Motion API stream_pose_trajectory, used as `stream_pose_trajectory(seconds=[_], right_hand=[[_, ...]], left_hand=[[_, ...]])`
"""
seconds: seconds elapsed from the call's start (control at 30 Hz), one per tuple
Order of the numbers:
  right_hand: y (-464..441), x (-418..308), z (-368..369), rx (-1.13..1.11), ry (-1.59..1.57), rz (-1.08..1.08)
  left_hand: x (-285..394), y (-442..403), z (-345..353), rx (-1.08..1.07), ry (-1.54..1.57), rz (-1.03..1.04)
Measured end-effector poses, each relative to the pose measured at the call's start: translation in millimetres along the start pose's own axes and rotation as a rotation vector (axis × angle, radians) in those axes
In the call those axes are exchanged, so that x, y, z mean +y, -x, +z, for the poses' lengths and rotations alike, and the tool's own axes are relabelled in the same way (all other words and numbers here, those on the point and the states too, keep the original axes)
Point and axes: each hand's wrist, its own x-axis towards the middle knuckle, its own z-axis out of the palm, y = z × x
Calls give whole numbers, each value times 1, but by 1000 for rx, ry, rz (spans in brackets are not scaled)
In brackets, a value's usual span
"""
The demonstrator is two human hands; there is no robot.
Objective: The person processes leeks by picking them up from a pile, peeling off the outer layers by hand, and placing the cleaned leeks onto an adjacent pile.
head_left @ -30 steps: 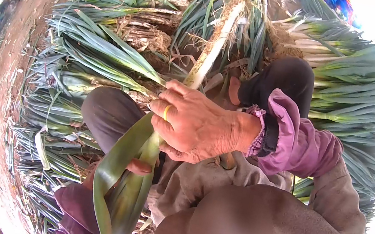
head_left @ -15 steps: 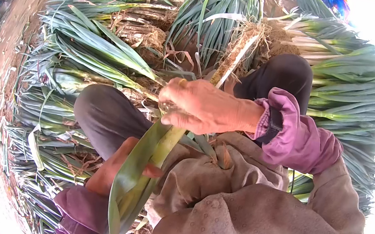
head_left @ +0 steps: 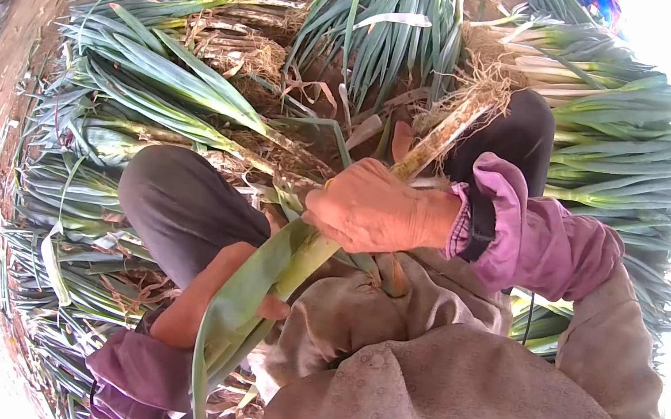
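Observation:
A leek (head_left: 304, 262) lies slantwise across my lap, its root end (head_left: 468, 112) up and to the right and its broad green leaves (head_left: 231, 317) hanging down to the left. My right hand (head_left: 380, 208) is closed round the stalk near its middle, back of the hand facing up. Lower down, my left hand (head_left: 219, 283) wraps the leaves from behind; fingertips show at their right edge, and the rest of that grip is hidden. Dirty outer skin still covers part of the pale stalk by the roots.
Leeks lie in rows on the left (head_left: 153, 74) and in a thick stack on the right (head_left: 622, 161). Another bunch (head_left: 385, 30) stands ahead, leaves toward me. My bent knees (head_left: 176, 199) flank the work, and dry peelings (head_left: 367, 130) litter the ground between.
My right hand has closed from a loose pinch to a full grip on the stalk. The leek's root end has swung right and down toward my right knee. My left hand stays nearly in place.

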Motion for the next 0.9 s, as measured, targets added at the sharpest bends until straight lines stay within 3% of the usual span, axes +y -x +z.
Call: stream_pose_trajectory(seconds=[0.07,0.13,0.3,0.37,0.47,0.53,0.57,0.7,0.83,0.9], right_hand=[[-2,6,1,-67,9,69],[-2,15,-3,-10,-145,-26],[1,27,3,229,-261,-256],[-5,28,10,385,-274,-312],[-8,20,-5,85,-86,-64],[-12,21,-5,271,-21,-40],[-16,26,-3,338,7,-4],[-40,44,-7,507,-128,238],[-50,47,-3,717,-241,312],[-53,48,-2,762,-295,326]], left_hand=[[0,-7,-2,-55,-23,-13],[5,-22,-10,-212,-88,-25],[9,-24,-9,-120,-303,198],[11,-27,-8,-37,-543,299],[17,-24,2,149,-982,442],[18,-25,6,240,-1170,447],[20,-27,9,275,-1329,579],[6,-37,41,706,-1845,442],[-11,-42,62,832,-1658,297],[-15,-42,52,683,-1356,493]])
